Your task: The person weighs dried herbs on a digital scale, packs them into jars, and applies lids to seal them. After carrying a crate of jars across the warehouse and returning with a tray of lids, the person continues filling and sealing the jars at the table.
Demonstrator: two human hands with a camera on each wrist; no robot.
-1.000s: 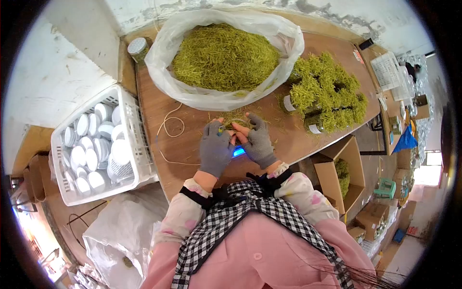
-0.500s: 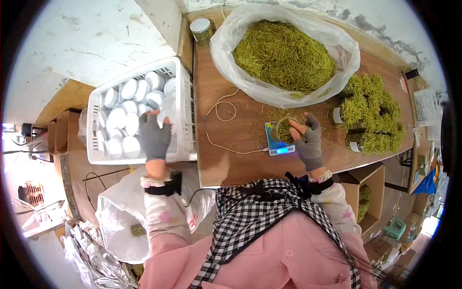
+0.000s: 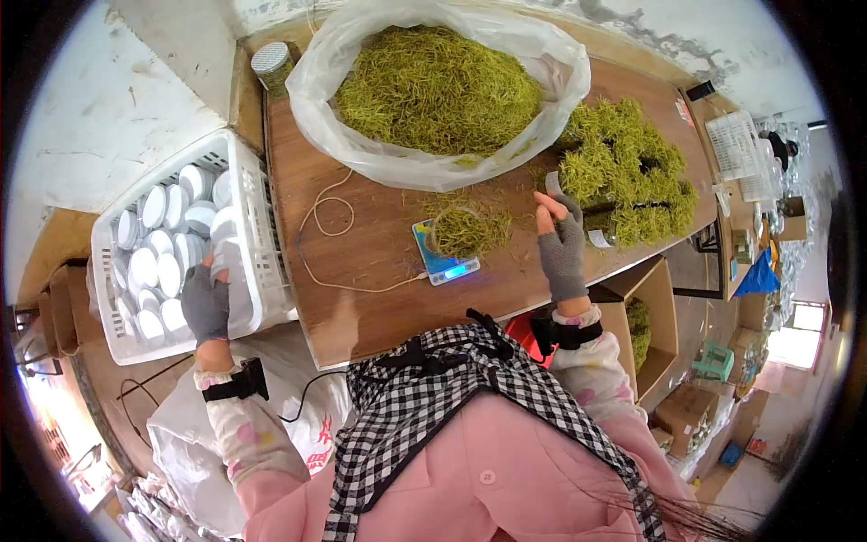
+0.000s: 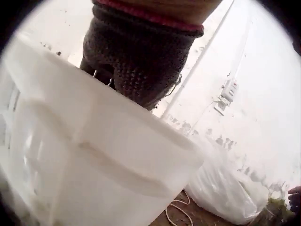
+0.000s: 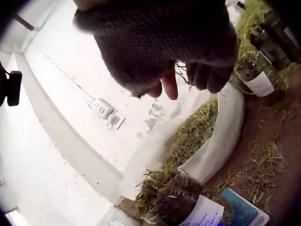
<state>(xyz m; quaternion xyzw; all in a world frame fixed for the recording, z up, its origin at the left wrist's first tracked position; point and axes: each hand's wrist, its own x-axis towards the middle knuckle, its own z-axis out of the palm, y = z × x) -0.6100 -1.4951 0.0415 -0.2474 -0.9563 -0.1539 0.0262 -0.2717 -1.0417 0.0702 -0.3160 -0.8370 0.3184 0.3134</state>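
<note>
The left hand (image 3: 206,303), in a grey fingerless glove, reaches over white round lids (image 3: 143,269) in the basket, its fingers loosely extended; whether it touches a lid is unclear. In the left wrist view the basket's wall hides the fingertips of that gloved hand (image 4: 136,56). The right hand (image 3: 562,253) is raised above the table between the scale and the filled jars, fingers extended; a few thin strands show by its fingers in the right wrist view. A jar of green strands (image 3: 458,232) stands on the lit scale (image 3: 442,269), touched by neither hand.
A plastic bag of green strands (image 3: 438,90) lies at the back, with a lidded jar (image 3: 273,68) to its left. Several heaped jars (image 3: 623,172) stand at the right. A white cable (image 3: 312,235) crosses the table; a cardboard box (image 3: 664,316) stands below its right edge.
Both hands have left the jar on the scale. The left moved out over the basket of lids, then farther down and left relative to it; the right let go and moved right.
</note>
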